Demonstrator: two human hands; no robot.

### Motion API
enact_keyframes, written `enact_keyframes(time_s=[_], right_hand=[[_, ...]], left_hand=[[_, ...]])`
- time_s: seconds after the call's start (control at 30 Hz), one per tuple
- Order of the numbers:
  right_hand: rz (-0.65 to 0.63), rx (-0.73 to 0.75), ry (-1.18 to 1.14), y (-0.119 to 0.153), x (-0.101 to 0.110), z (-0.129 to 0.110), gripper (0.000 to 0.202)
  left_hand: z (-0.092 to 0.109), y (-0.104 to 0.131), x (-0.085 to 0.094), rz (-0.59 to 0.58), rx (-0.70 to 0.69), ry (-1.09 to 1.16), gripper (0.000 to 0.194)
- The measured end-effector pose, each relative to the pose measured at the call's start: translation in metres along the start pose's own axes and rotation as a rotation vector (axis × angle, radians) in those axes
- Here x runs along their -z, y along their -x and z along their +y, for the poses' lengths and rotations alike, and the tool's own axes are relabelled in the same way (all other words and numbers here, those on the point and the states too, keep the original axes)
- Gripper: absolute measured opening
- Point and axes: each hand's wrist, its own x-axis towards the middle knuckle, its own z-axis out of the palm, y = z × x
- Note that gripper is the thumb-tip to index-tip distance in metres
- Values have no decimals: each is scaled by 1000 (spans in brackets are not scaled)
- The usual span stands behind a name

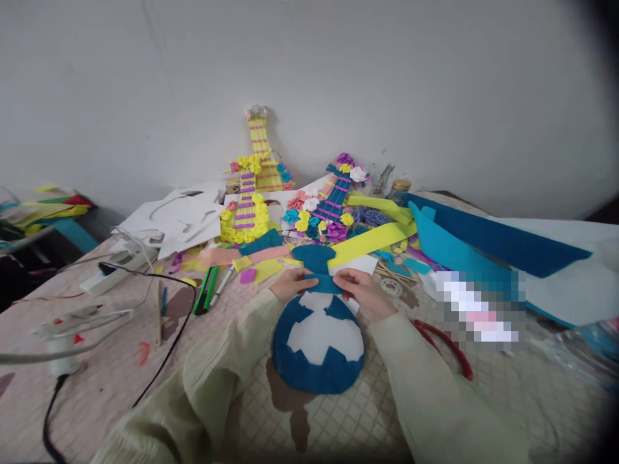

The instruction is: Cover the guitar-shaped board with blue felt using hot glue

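Observation:
A white cut-out shape point(319, 332) lies on the table in front of me, its rounded lower part edged with folded dark blue paper point(316, 380) and its narrow top covered in blue. Across its neck runs a blue strip point(327, 284). My left hand point(293, 284) pinches the strip's left end between thumb and fingers. At the other end, my right hand point(362, 293) holds the strip with closed fingertips. The white surface shows between the blue flaps below my hands.
Behind stand flower-decorated woven pieces point(246, 206). Left are a green cutter point(207, 290), a white pen point(222, 287), a power strip point(116, 270), a glue gun point(68, 322) and cables. Right are red-handled pliers point(447, 345) and large blue paper sheets point(498, 235).

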Motion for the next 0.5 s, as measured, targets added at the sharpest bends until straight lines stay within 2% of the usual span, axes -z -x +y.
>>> enact_keyframes(time_s=[0.27, 0.5], right_hand=[[67, -23, 236, -10, 1, 31, 25], [144, -8, 434, -12, 5, 41, 22]], left_hand=[[-26, -5, 8, 134, -12, -174, 28], [-25, -3, 12, 180, 22, -422, 25]])
